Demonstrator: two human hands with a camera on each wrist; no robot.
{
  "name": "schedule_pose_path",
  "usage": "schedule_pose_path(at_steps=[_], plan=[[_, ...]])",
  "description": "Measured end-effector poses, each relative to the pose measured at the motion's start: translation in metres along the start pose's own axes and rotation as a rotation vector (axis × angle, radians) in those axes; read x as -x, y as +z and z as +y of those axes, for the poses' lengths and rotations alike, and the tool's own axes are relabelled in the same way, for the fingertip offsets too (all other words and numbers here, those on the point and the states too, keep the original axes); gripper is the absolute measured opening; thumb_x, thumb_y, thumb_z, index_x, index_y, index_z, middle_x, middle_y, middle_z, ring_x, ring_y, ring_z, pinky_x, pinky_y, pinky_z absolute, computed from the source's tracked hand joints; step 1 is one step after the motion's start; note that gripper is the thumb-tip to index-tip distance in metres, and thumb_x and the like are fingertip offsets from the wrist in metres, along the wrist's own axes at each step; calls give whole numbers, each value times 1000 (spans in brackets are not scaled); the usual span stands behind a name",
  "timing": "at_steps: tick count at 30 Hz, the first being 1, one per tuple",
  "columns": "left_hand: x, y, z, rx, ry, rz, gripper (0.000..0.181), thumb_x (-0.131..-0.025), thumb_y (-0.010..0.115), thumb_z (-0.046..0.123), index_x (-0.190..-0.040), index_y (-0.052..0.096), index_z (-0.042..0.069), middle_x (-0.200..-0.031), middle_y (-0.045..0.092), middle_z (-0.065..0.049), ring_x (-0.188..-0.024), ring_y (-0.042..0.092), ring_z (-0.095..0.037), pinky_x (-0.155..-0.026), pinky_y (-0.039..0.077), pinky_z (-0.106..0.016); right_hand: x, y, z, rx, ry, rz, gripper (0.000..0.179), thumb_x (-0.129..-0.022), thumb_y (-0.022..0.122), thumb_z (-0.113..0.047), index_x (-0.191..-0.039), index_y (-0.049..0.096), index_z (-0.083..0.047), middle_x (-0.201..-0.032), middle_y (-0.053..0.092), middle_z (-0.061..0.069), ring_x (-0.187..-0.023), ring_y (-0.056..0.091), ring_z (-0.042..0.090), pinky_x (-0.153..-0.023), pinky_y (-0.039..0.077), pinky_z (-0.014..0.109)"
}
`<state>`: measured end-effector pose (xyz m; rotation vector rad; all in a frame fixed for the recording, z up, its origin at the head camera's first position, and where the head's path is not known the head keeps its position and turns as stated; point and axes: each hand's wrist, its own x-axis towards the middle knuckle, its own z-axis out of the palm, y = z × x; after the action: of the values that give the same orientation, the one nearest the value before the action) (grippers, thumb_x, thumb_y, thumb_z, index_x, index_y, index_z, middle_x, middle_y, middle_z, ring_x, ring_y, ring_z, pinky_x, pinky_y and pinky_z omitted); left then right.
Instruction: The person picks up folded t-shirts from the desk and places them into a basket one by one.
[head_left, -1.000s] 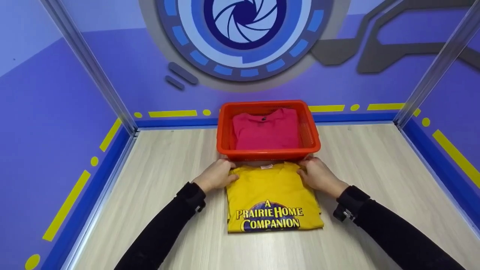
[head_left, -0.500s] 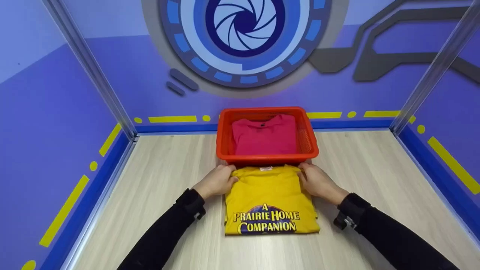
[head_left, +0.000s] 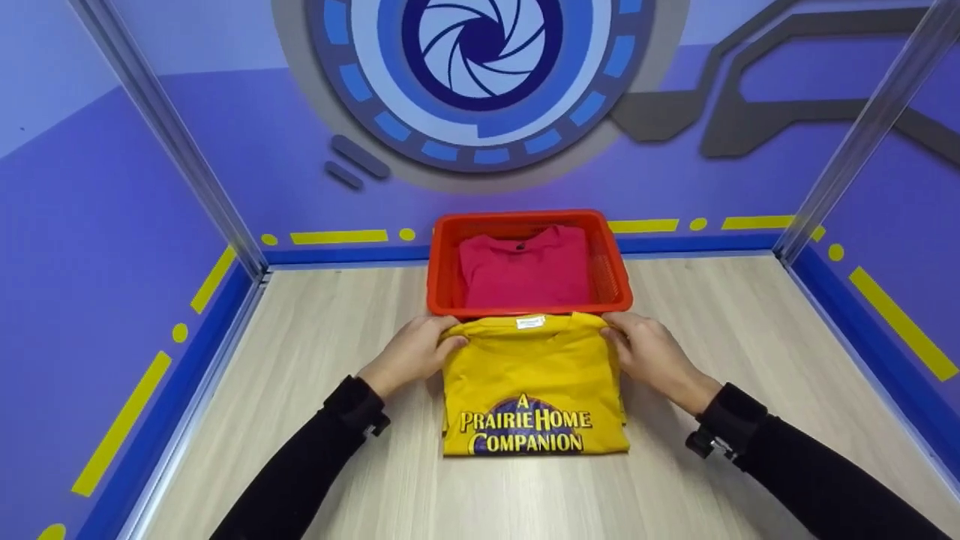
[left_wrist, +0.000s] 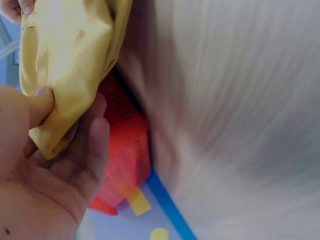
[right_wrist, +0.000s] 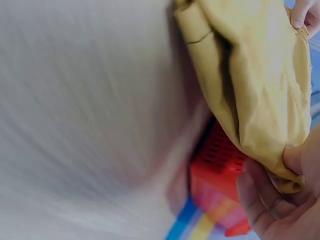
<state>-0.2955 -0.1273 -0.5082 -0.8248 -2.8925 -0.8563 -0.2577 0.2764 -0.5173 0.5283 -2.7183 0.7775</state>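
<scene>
A folded yellow T-shirt (head_left: 536, 375) with "A Prairie Home Companion" printed on it is in front of a red basket (head_left: 530, 309). My left hand (head_left: 416, 349) pinches its upper left corner, thumb on top and fingers beneath, as the left wrist view shows on the T-shirt (left_wrist: 75, 60). At the upper right corner my right hand (head_left: 654, 356) pinches the cloth the same way; in the right wrist view the T-shirt's (right_wrist: 250, 85) folded layers hang between the hands. The collar edge is raised near the basket's front rim. A folded pink shirt (head_left: 525, 270) lies inside the basket.
The basket stands against the blue and purple back wall (head_left: 300, 165) on a light wood table (head_left: 360, 480). Side walls with metal corner posts (head_left: 172, 142) enclose the table on the left and right.
Both hands have lifted the yellow T-shirt's collar edge off the table, up toward the basket's front rim. The basket and pink shirt have stayed in place; the head view has shifted slightly.
</scene>
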Motion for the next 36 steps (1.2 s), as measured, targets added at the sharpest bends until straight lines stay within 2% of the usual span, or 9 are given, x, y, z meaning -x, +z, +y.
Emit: schedule_pose_path(at_steps=[8,13,17,20,23,26,29,33,36], plan=[[-4,-44,20,19,80,58,21,-112,68,24,-128,79,17,-126,80,-3,-110,74,-19,-102,63,-41,-15,-46,-17,-43,-62,52,19,-108,69,-6,-125,75,0,-115,81,18,-96,80,29,-85,68,46],[-5,-70,33,-4,164,84,24,-111,66,11,-132,77,15,-126,80,-3,-109,75,-19,-101,63,-39,-23,-70,-28,-43,-114,108,17,-105,71,-2,-121,78,0,-111,81,15,-90,77,25,-78,68,44],[-6,-87,41,1,201,123,24,-109,67,8,-129,79,14,-121,80,-3,-105,74,-16,-96,65,-36,-29,-87,-37,-31,-171,150,15,-104,73,1,-117,80,-1,-108,82,13,-88,77,23,-76,64,25],[-11,-99,47,34,219,150,23,-109,67,8,-127,79,13,-118,80,-3,-96,72,-14,-87,64,-32,-36,-101,-43,-38,-189,192,15,-103,73,2,-116,81,0,-108,82,15,-86,75,22,-75,53,8],[-23,-110,49,67,226,160,23,-109,65,7,-126,80,12,-117,80,-4,-88,67,-15,-78,59,-29,-49,-111,-44,-44,-179,234,16,-103,72,3,-117,81,2,-105,81,17,-81,69,22,-73,44,5],[-41,-118,46,92,199,142,23,-110,65,11,-127,81,12,-117,80,-6,-83,63,-17,-73,54,-29,-69,-115,-41,-32,-151,241,17,-104,70,2,-118,81,2,-105,81,19,-80,65,24,-73,44,14],[-65,-121,37,113,130,104,21,-112,66,17,-127,81,13,-118,80,-7,-83,63,-18,-73,53,-30,-94,-109,-32,-31,-94,194,19,-106,67,0,-118,81,2,-108,81,21,-83,67,29,-76,49,28],[-93,-114,21,115,4,52,23,-112,67,22,-128,81,14,-118,81,-6,-87,65,-18,-78,54,-30,-127,-93,-15,-44,28,82,22,-108,62,-3,-121,79,2,-115,80,25,-95,71,36,-83,56,46],[-108,-105,10,109,-86,27,24,-112,68,23,-129,81,13,-115,80,-8,-87,65,-19,-77,53,-30,-146,-79,-4,-46,97,-2,25,-109,59,-4,-124,77,5,-121,78,28,-105,71,40,-91,58,53]])
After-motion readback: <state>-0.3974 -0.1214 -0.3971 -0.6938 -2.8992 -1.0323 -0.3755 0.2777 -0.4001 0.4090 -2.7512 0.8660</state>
